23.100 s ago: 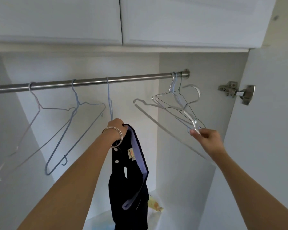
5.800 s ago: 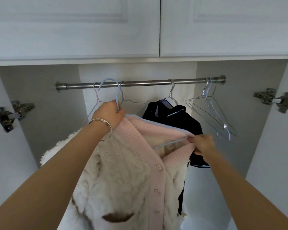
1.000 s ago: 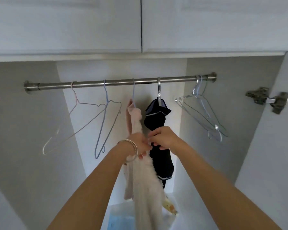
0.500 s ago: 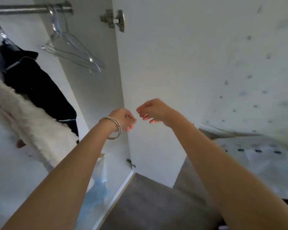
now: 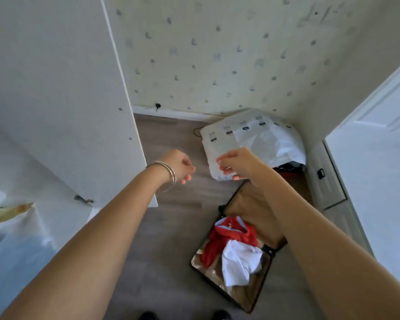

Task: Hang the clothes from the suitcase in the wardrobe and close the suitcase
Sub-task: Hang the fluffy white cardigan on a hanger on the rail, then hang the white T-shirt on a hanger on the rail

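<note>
I see both hands raised in front of me over the wood floor [image 5: 171, 215], the left hand [image 5: 179, 166] and the right hand [image 5: 237, 163] each loosely curled and holding nothing. The suitcase [image 5: 252, 204] lies open on the floor below my right arm, with a red garment [image 5: 231, 236] and a white garment [image 5: 239, 262] crumpled inside it. The wardrobe door [image 5: 56, 88] stands open at left.
</note>
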